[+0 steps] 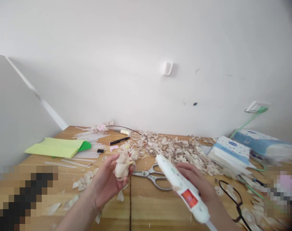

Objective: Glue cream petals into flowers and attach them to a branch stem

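Observation:
My left hand (107, 179) is closed around a handmade flower (123, 166) of pale, papery petals that look like garlic skins, with a yellowish tint near its top. My right hand (199, 179) grips a white hot glue gun (171, 176) with a red-orange label. Its nozzle points up and left, a short way right of the flower and apart from it. Metal scissors (152, 175) lie on the table between my hands. Behind them spreads a big pile of dry, papery skins (179, 149).
White glue sticks (91, 138) and a yellow-green paper sheet (55, 147) lie left. A black marker (119, 141) is at the back, beside a dark curved stem (124, 127). Tissue packs (230, 150), a green cable (247, 122) and black eyeglasses (235, 199) sit right.

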{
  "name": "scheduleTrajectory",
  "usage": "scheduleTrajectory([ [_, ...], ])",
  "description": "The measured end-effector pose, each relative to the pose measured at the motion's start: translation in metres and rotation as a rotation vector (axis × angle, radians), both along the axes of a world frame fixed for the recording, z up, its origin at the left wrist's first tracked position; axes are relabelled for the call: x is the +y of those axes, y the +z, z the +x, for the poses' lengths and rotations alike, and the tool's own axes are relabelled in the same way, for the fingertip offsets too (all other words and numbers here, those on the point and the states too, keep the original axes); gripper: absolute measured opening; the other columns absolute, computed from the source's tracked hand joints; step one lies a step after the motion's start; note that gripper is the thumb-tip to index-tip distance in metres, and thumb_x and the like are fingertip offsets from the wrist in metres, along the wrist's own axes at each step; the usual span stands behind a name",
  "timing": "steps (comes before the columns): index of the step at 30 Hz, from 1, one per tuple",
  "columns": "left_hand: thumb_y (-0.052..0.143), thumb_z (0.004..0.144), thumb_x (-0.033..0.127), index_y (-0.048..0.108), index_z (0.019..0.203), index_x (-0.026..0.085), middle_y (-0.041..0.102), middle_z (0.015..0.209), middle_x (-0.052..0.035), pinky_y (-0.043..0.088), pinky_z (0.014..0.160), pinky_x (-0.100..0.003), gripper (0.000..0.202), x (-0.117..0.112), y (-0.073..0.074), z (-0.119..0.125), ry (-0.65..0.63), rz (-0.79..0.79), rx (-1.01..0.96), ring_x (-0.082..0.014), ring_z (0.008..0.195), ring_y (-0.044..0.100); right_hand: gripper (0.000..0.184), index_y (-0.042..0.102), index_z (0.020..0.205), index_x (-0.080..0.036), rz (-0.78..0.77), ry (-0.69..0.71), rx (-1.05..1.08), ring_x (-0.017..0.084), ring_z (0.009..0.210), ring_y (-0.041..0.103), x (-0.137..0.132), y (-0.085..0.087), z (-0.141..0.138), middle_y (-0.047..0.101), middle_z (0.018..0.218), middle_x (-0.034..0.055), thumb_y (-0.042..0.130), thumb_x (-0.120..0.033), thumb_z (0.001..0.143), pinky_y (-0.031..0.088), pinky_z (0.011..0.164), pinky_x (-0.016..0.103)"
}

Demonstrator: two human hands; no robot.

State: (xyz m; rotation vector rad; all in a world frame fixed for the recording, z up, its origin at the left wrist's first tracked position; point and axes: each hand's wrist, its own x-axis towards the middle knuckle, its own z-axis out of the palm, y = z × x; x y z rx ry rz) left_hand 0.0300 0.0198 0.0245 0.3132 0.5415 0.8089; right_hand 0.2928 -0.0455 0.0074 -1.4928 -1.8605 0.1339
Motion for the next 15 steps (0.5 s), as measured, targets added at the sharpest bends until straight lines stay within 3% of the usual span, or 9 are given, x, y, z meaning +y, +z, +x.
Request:
scheduleTrajectory([
  [1, 0.06, 0.074, 0.034, 0.058, 0.102, 0.014, 0.062, 0.084, -0.0095, 0.046, 0.047, -0.017, 0.035, 0.0, 0.0, 0.0, 0.007, -0.003, 0.009, -0.0149, 0.069, 0.061, 0.025, 0.061, 0.1, -0.029, -0.034, 0.073, 0.013, 0.024, 0.1, 0.058, -0.002, 0.004, -0.008, 0.059, 0.109, 0.0076, 0.056, -0.031, 0.076, 0.047, 0.083, 0.033],
  [4, 0.062, 0.073, 0.039, 0.059, 0.101, 0.014, 0.062, 0.083, -0.0095, 0.047, 0.046, -0.018, 0.038, -0.002, -0.001, 0.001, 0.046, 0.013, 0.039, -0.0154, 0.069, 0.061, 0.021, 0.063, 0.096, -0.028, -0.051, 0.141, 0.086, 0.023, 0.092, 0.061, -0.007, 0.012, -0.026, 0.064, 0.1, 0.0069, 0.055, -0.028, 0.077, 0.048, 0.076, 0.03],
  [10, 0.065, 0.07, 0.02, 0.058, 0.101, 0.017, 0.062, 0.087, -0.0078, 0.046, 0.047, -0.016, 0.032, -0.005, -0.004, 0.002, 0.095, 0.068, 0.031, -0.0148, 0.072, 0.061, 0.015, 0.066, 0.081, -0.028, -0.131, 0.047, 0.256, 0.019, 0.059, 0.059, -0.007, 0.013, -0.036, 0.066, 0.068, -0.0005, 0.059, -0.034, 0.07, 0.044, 0.054, 0.026],
  [15, 0.059, 0.074, 0.025, 0.055, 0.103, 0.014, 0.061, 0.087, -0.0089, 0.045, 0.046, -0.017, 0.032, -0.004, -0.004, 0.001, 0.055, 0.007, 0.011, -0.0148, 0.071, 0.059, 0.013, 0.062, 0.077, -0.026, -0.105, 0.201, 0.317, 0.02, 0.072, 0.06, -0.001, 0.007, -0.036, 0.062, 0.082, 0.003, 0.059, -0.036, 0.068, 0.046, 0.063, 0.027],
])
